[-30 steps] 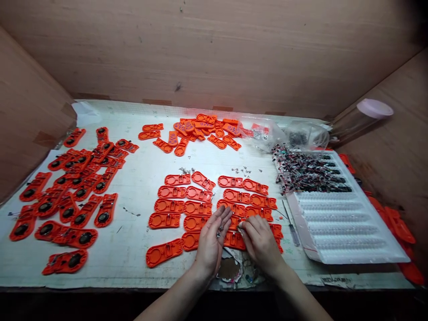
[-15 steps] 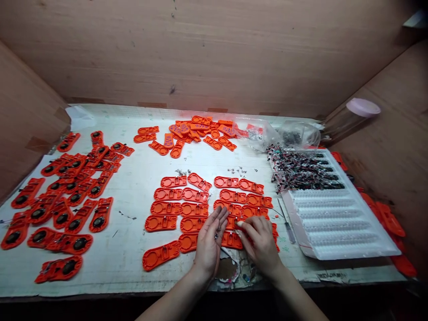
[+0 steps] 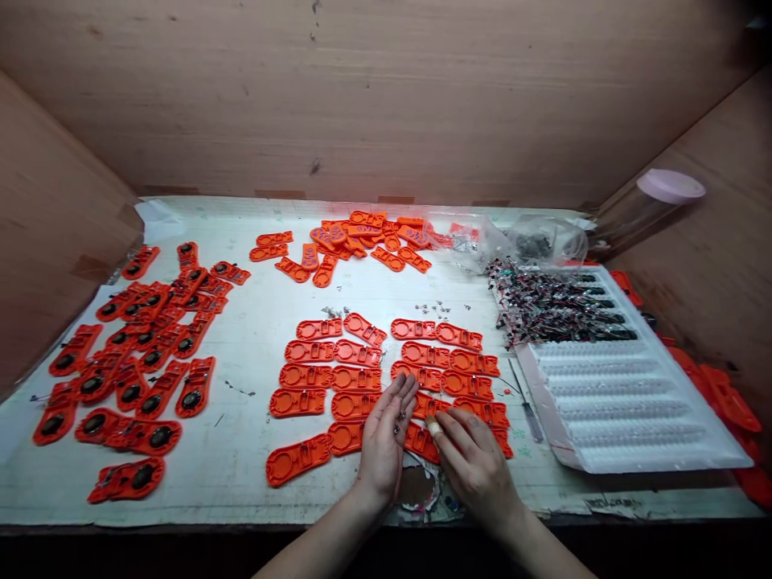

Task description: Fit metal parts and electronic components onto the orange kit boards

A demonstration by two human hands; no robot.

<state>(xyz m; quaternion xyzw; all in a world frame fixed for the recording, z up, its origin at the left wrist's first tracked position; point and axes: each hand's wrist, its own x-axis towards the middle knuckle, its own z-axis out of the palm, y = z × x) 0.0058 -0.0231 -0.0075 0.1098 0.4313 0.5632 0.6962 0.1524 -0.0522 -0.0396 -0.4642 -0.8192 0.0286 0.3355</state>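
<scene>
My left hand (image 3: 381, 452) is turned palm up and cupped, with a few small metal parts (image 3: 396, 429) lying in it. Beside it, my right hand (image 3: 476, 462) is bent over the orange plastic shells with thumb and fingers drawn together. Something pale covers one of its fingertips; what the fingers pinch, if anything, is too small to make out. Under and around both hands the orange shells (image 3: 297, 402) lie in rows, hollow side up, each with a round recess. An orange shell (image 3: 422, 441) is partly hidden between the hands.
Orange shells with black round speakers (image 3: 160, 437) are heaped at left. More shells (image 3: 362, 229) are piled at the back, near plastic bags (image 3: 534, 241). At right are a white ribbed tray (image 3: 621, 402) with wired components (image 3: 548, 305), a screwdriver (image 3: 531, 418) and a clear lidded jar (image 3: 648, 205).
The view has shifted slightly, so everything sits a little further right. My right hand's fingers have moved slightly over the shells. The left palm still carries the metal parts.
</scene>
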